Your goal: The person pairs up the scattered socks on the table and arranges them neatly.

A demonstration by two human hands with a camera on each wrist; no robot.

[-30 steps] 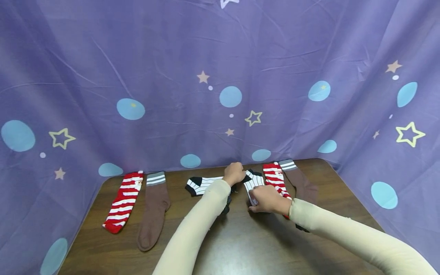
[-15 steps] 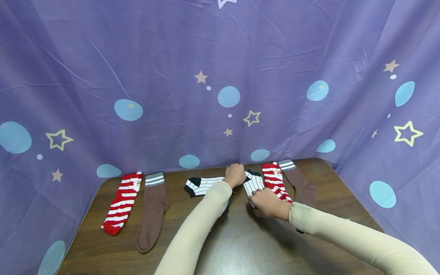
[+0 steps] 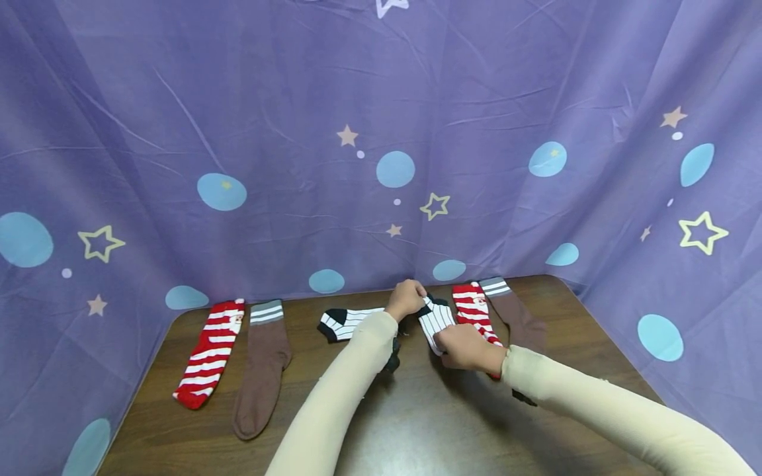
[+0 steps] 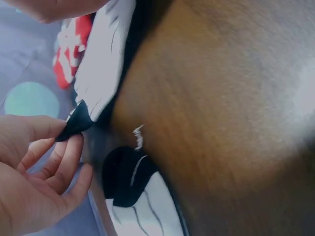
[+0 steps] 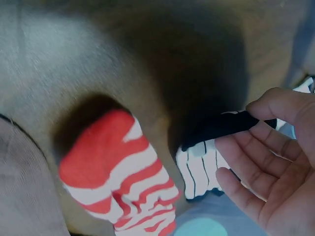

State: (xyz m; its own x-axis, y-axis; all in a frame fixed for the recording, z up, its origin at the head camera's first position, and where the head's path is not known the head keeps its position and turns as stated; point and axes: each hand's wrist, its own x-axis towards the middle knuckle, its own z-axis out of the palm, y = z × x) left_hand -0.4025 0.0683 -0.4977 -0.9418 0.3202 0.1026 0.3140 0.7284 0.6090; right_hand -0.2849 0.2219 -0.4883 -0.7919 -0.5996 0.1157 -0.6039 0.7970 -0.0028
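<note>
Both hands hold one white ankle sock (image 3: pixel 436 322) with thin black stripes and black ends, at the back of the table right of centre. My left hand (image 3: pixel 407 297) pinches a black corner at its far end, between thumb and fingers in the left wrist view. The right hand (image 3: pixel 467 348) pinches the black near end, as the right wrist view shows. Left of it lies a matching ankle sock (image 3: pixel 351 322), partly hidden by the left hand and sleeve. A red-and-white striped sock (image 5: pixel 123 172) lies close to the right hand, partly covered by it in the head view.
A brown sock (image 3: pixel 524 324) with a grey striped cuff lies at the right. Another red-and-white sock (image 3: pixel 208 354) and another brown sock (image 3: pixel 262 377) lie at the left. A purple curtain (image 3: pixel 286 165) hangs behind the wooden table (image 3: pixel 411 430). A white thread (image 4: pixel 139 137) lies near the matching ankle sock.
The right hand has shifted its fingers slightly at the sock's near end, and more of the striped fabric shows. The left hand stays at the far end. The head view has shifted slightly.
</note>
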